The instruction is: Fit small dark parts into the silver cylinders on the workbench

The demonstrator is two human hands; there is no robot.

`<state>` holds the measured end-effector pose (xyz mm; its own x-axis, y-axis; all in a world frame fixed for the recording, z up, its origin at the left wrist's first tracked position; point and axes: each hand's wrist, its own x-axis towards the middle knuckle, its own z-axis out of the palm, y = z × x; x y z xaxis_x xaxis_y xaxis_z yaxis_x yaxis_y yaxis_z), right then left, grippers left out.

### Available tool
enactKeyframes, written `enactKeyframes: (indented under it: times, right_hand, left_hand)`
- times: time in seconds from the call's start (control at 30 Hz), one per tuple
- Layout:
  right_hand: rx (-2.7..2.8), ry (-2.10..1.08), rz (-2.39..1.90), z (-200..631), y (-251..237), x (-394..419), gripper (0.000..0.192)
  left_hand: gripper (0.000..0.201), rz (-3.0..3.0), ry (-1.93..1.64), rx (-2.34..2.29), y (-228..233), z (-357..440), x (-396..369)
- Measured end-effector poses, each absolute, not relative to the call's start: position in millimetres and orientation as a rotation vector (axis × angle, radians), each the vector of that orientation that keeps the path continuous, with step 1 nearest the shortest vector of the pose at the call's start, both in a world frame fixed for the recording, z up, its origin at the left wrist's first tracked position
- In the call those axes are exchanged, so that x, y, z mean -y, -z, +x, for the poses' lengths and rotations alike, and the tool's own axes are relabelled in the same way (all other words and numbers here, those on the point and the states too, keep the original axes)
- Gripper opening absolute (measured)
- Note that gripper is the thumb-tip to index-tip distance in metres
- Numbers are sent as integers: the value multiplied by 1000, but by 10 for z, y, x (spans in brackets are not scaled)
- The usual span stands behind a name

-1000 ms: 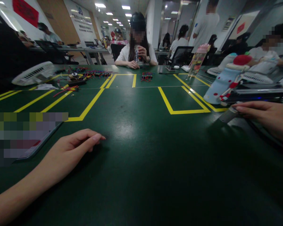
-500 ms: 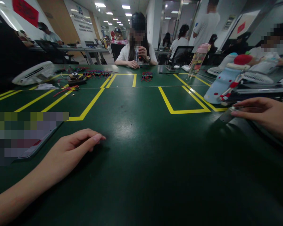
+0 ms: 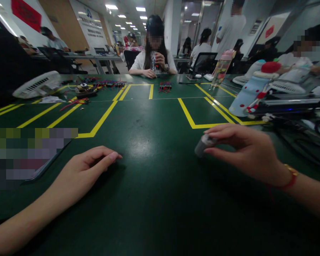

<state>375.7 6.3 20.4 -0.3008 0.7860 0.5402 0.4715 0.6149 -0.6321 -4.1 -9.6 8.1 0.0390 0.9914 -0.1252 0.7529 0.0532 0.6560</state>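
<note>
Grey metallic cylinder (image 3: 202, 146) pinched in the right hand (image 3: 249, 153), left of and nearer than the light-blue bottle (image 3: 244, 96).
Left hand (image 3: 86, 165), farther left of the light-blue bottle (also on its near side), is loosely curled, released; beyond it, leftward, stands a pink-lidded clear bottle (image 3: 222, 71).

Cylinder (image 3: 201, 147), right of centre: metallic look, smooth, dull sheen. Tabletop (image 3: 154, 192), lower centre: smooth, semi-gloss. Slatted casing (image 3: 37, 85), upper left: plastic in appearance, matt.
</note>
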Motion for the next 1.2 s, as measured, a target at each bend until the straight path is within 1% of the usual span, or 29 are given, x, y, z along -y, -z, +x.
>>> enactKeyframes:
  times: [0.1,0.2,0.27,0.33,0.4,0.43,0.57,0.7,0.77,0.87,0.97,1.07,1.2]
  right_hand:
    - [2102,-584,-846,3308,-172,49,23]
    - [2140,-626,-779,3123,-107,89,20]
    - [2130,-671,-799,3113,-55,92,27]
    - [2086,-750,-862,3144,-7,89,44]
    - [2037,-839,-899,3180,31,83,59]
    - [2022,-872,-903,3193,46,79,62]
    - [2026,-918,-912,3208,82,61,58]
    - [2077,-953,-920,3205,80,59,61]
    - [2116,-932,-917,3213,68,66,59]
    - [2157,-799,-945,3231,45,72,56]
    - [2183,-694,-993,3251,27,62,56]
    - [2203,-658,-1009,3266,24,50,52]
    - [2218,-641,-979,3249,40,58,51]
  left_hand:
    - [42,1748,-526,-1763,-106,-49,118]
    - [39,1770,-502,-1779,-132,-30,121]
    - [39,1778,-510,-1813,-145,37,112]
    - [37,1826,-552,-1805,-160,171,107]
    - [34,1939,-613,-1698,-184,374,116]
    - [32,2009,-641,-1606,-202,495,125]
    - [21,2172,-732,-1275,-310,960,157]
    - [14,2177,-819,-1208,-406,1134,130]
    - [13,2140,-893,-1233,-417,1093,105]
    - [13,2094,-922,-1310,-349,967,74]
    - [12,2183,-753,-1386,-183,889,61]
    - [11,2345,-546,-1426,-16,904,68]
    - [13,2385,-479,-1425,71,971,75]
